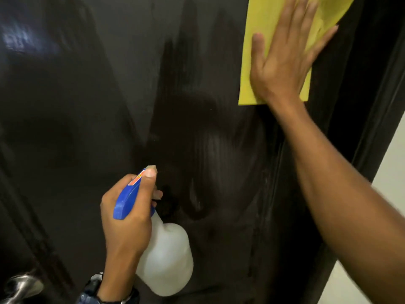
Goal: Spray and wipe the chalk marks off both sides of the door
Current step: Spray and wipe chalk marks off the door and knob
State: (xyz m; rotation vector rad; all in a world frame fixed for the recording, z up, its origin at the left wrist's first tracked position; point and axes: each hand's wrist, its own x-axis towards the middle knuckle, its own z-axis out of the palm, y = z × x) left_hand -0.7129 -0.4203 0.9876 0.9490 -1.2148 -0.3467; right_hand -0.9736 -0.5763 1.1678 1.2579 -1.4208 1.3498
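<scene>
The fingers [306,23] of the right hand [282,69] are spread flat on the yellow cloth [258,40], pressing it on the dark door [109,106]. Pale wet smears [213,148] lie below it, nearer this hand. The left hand [125,218] grips the spray bottle [168,260], nozzle toward the door, above the door handle [19,286].

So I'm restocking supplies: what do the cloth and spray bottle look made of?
The yellow cloth looks like thin, matte synthetic fabric; it folds softly. The spray bottle looks like translucent white plastic, with a glossy blue plastic trigger head.
</scene>
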